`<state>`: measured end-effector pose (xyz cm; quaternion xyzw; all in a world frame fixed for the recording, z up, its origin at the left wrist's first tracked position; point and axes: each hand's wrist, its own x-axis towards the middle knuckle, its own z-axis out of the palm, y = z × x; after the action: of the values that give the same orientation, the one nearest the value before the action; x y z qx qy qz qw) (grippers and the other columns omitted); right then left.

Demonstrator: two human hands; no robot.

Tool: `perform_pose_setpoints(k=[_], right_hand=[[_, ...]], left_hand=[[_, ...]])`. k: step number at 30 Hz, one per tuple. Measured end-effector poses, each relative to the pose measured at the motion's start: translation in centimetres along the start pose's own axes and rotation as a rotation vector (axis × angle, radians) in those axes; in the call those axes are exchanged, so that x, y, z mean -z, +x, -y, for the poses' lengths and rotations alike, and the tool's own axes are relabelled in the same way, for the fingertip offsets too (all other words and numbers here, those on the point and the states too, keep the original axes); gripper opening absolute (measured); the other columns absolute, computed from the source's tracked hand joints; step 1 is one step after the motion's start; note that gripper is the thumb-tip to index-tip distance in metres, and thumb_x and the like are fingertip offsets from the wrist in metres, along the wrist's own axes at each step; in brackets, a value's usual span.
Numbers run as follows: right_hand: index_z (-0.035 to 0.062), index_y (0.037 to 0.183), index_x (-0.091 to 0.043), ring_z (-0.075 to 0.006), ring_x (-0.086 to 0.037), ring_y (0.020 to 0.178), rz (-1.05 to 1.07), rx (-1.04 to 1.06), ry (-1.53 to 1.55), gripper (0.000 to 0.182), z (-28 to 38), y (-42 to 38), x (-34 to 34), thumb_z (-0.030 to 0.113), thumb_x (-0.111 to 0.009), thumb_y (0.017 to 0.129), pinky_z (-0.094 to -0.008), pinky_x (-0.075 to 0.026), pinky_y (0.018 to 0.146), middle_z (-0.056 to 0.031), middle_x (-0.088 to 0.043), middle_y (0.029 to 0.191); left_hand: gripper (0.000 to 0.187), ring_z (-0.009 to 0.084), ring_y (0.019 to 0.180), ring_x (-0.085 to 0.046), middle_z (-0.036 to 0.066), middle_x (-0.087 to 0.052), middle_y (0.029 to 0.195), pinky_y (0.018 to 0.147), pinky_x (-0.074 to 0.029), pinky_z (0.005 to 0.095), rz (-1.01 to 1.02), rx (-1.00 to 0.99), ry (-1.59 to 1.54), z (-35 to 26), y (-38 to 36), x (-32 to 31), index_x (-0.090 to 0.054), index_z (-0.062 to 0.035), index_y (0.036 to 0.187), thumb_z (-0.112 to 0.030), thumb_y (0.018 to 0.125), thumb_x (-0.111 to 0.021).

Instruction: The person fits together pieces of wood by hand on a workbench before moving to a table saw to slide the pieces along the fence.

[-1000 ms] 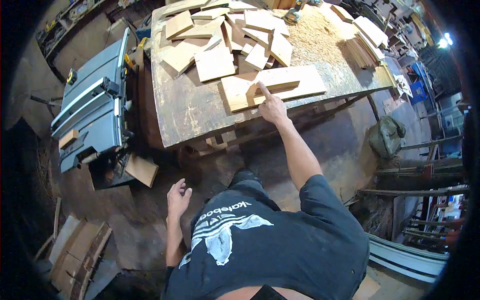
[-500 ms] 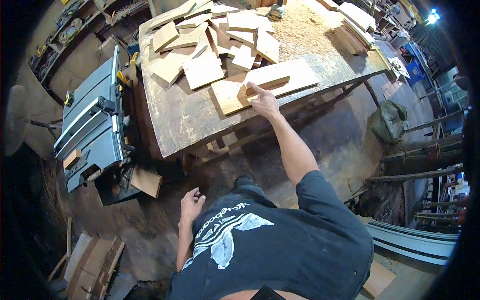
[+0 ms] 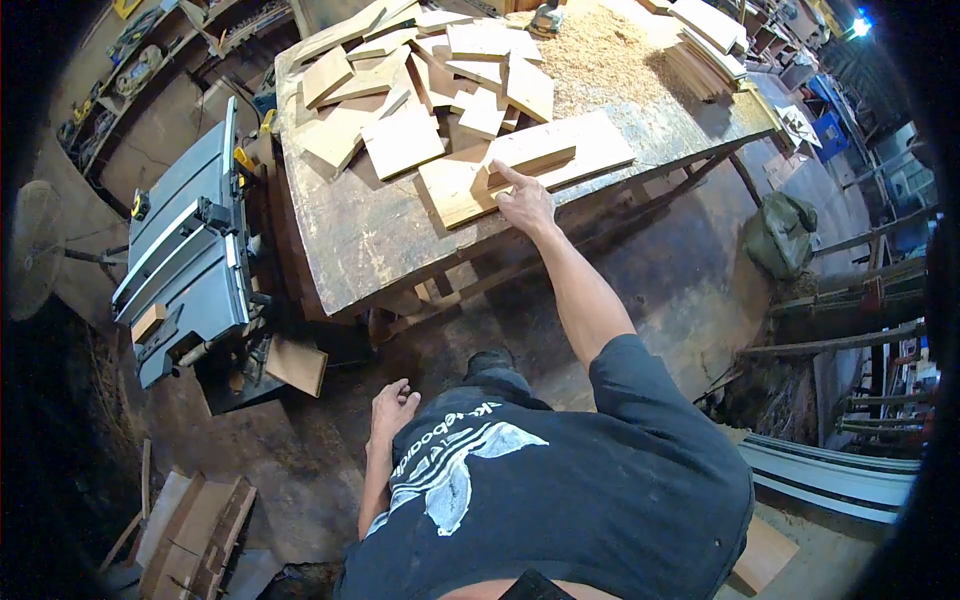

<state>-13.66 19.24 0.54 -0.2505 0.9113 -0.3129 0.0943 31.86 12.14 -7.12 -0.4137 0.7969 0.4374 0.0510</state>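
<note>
Still, the right hand [image 3: 527, 205], forefinger extended, thumb spread, grips nothing visible beside the block [image 3: 540, 163] on the board [image 3: 455, 195]; left hand [image 3: 393, 408], off the board, hangs half-curled, empty; block unmoved, suggesting a pause

Wide pale board [image 3: 598, 145] flat on table [image 3: 370, 250], long side by near edge. Narrower, shorter wood block [image 3: 542, 160] lying lengthwise on top, around mid-board.
</note>
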Motion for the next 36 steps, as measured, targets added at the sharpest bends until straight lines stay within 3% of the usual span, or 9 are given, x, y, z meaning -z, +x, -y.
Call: perform_pose_setpoints(k=[19,21,27,29,30,31,33,34,36], right_hand=[[0.0438,0.145,-0.056,-0.0268,-0.072,0.09,0.013,-0.043,0.028,0.064,0.3,-0.3,0.1,0.029,-0.065,0.083,-0.0414,-0.055,0.087,-0.0096,-0.072,0.085],[0.0446,0.144,-0.057,-0.0339,-0.07,0.112,0.077,-0.094,0.05,0.063,0.9,-0.3,0.7,0.031,-0.07,0.083,-0.043,-0.052,0.101,-0.0149,-0.074,0.117],[0.042,0.145,-0.057,-0.0344,-0.069,0.114,0.096,-0.116,0.078,0.061,0.9,-0.2,0.7,0.038,-0.068,0.085,-0.0435,-0.052,0.102,-0.0156,-0.074,0.118],[0.0386,0.142,-0.06,-0.0346,-0.069,0.114,0.036,-0.073,0.027,0.057,1.8,-0.5,0.7,0.044,-0.067,0.086,-0.0434,-0.051,0.103,-0.0159,-0.074,0.117],[0.0238,0.148,-0.054,-0.0382,-0.066,0.117,0.02,-0.102,0.043,0.071,3.2,-1.1,1.2,0.052,-0.07,0.085,-0.0452,-0.05,0.103,-0.0206,-0.069,0.126],[0.0238,0.148,-0.054,-0.0382,-0.066,0.117,0.014,-0.104,0.048,0.071,4.6,-1.2,1.4,0.052,-0.07,0.085,-0.0452,-0.05,0.103,-0.0206,-0.069,0.126],[0.0084,0.151,-0.04,-0.0424,-0.061,0.123,-0.158,-0.278,0.007,0.091,6.8,-1.5,1.2,0.06,-0.072,0.083,-0.0495,-0.049,0.103,-0.0267,-0.056,0.135],[0.0022,0.15,-0.032,-0.0462,-0.053,0.126,-0.134,-0.288,0.026,0.099,6.2,-0.4,0.2,0.061,-0.073,0.083,-0.055,-0.048,0.101,-0.0292,-0.044,0.136],[0.0033,0.147,-0.035,-0.0469,-0.052,0.126,-0.2,-0.297,-0.046,0.094,5.5,0.9,-1.1,0.06,-0.073,0.083,-0.0561,-0.047,0.101,-0.0294,-0.045,0.134]], left_hand=[[0.053,0.0287,0.099,-0.074,0.021,-0.071,0.121,0.09,-0.057,0.0377,0.017,0.087,-0.018,1.7,-1.1,-1.2,-0.064,0.0041,0.131,-0.025,0.087,-0.074],[0.054,0.0288,0.098,-0.074,0.021,-0.071,0.121,0.09,-0.058,0.0375,0.014,0.084,-0.026,1.8,-1.0,-1.2,-0.064,0.0041,0.131,-0.025,0.087,-0.074],[0.055,0.0275,0.097,-0.074,0.021,-0.072,0.121,0.09,-0.058,0.0372,0.002,0.082,-0.043,2.5,-0.9,-1.5,-0.064,0.0037,0.132,-0.025,0.086,-0.074],[0.057,0.026,0.096,-0.074,0.02,-0.072,0.12,0.089,-0.058,0.0372,0.003,0.073,-0.042,2.9,-0.8,-1.7,-0.064,0.0031,0.133,-0.026,0.085,-0.075],[0.058,0.0245,0.093,-0.074,0.019,-0.073,0.119,0.088,-0.058,0.0363,0.003,0.052,-0.057,3.9,-0.6,-2.1,-0.064,0.0025,0.133,-0.027,0.085,-0.076],[0.058,0.0245,0.093,-0.074,0.019,-0.073,0.119,0.088,-0.058,0.0363,0.002,0.047,-0.052,3.9,-0.6,-2.0,-0.064,0.0025,0.133,-0.027,0.085,-0.076],[0.058,0.0238,0.091,-0.075,0.019,-0.073,0.118,0.087,-0.059,0.0355,0.032,0.039,-0.056,3.6,-0.6,-2.0,-0.064,0.0025,0.133,-0.026,0.085,-0.076],[0.057,0.0238,0.091,-0.075,0.02,-0.074,0.117,0.086,-0.059,0.0349,0.031,0.026,-0.07,3.5,-0.8,-1.8,-0.063,0.0031,0.133,-0.025,0.086,-0.076],[0.057,0.0239,0.091,-0.075,0.02,-0.074,0.117,0.086,-0.059,0.0351,0.02,0.021,-0.07,3.2,-1.0,-1.5,-0.063,0.0034,0.133,-0.024,0.086,-0.076]])
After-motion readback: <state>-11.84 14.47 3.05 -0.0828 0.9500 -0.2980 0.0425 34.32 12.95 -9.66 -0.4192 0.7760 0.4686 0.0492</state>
